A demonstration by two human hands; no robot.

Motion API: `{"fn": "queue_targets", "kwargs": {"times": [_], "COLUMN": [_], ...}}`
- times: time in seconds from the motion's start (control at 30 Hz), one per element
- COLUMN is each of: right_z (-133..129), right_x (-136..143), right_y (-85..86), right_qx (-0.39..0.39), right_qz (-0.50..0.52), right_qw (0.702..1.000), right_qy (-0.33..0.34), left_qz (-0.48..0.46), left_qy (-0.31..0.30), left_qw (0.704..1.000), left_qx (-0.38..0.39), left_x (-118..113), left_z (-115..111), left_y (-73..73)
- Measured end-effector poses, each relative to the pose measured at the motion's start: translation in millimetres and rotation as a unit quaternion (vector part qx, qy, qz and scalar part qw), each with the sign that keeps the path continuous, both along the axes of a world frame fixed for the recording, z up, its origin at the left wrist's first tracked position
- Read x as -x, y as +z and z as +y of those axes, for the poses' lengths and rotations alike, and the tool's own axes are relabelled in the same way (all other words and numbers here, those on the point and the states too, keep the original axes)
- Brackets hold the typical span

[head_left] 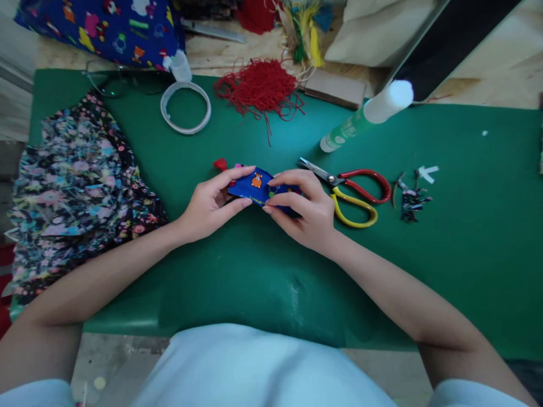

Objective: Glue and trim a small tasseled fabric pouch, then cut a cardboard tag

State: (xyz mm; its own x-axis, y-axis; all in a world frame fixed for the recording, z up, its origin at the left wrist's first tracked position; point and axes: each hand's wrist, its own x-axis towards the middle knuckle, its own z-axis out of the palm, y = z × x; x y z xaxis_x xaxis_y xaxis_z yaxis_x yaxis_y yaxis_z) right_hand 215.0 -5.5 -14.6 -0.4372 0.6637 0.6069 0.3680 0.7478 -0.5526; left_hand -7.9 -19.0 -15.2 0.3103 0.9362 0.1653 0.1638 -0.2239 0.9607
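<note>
A small blue printed cloth piece (255, 182) with an orange animal figure is held above the green mat, between both hands. My left hand (212, 200) pinches its left end, thumb below and fingers above. My right hand (307, 209) grips the right part with thumb and fingertips, covering some of it. A red tassel (220, 164) shows just beyond my left fingers, at the cloth's left end. Scissors (339, 183) with one red and one yellow handle lie right beside my right hand.
Behind the hands are red threads (258, 85), a tape roll (185, 107), a glue stick (367, 116) and glasses (119, 82). Floral fabric (76, 192) covers the mat's left side. Dark scraps (412, 200) lie right of the scissors. Blue printed fabric (106, 31) sits at the back left.
</note>
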Motion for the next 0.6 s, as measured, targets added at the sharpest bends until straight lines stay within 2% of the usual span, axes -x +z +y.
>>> {"fn": "queue_targets", "kwargs": {"times": [0.17,0.3,0.4,0.6], "right_z": [-2.7,-3.7,-2.5,-2.1], "right_x": [0.3,1.1,1.2,2.4], "right_y": [0.0,-0.7,0.3,0.2], "right_qx": [0.013,0.040,0.060,0.044], "right_qz": [-0.024,-0.065,-0.054,-0.052], "right_qw": [1.000,0.997,0.997,0.998], "right_qy": [-0.007,-0.025,-0.019,-0.011], "left_qz": [0.018,-0.010,-0.044,-0.053], "left_qy": [0.020,0.042,0.061,0.114], "left_qw": [1.000,0.999,0.996,0.990], "left_qx": [0.013,0.024,0.045,0.068], "left_x": [-2.5,-5.2,-7.8,-15.8], "left_z": [-0.5,-0.6,-0.1,-0.8], "left_y": [2.5,4.1,5.7,12.1]}}
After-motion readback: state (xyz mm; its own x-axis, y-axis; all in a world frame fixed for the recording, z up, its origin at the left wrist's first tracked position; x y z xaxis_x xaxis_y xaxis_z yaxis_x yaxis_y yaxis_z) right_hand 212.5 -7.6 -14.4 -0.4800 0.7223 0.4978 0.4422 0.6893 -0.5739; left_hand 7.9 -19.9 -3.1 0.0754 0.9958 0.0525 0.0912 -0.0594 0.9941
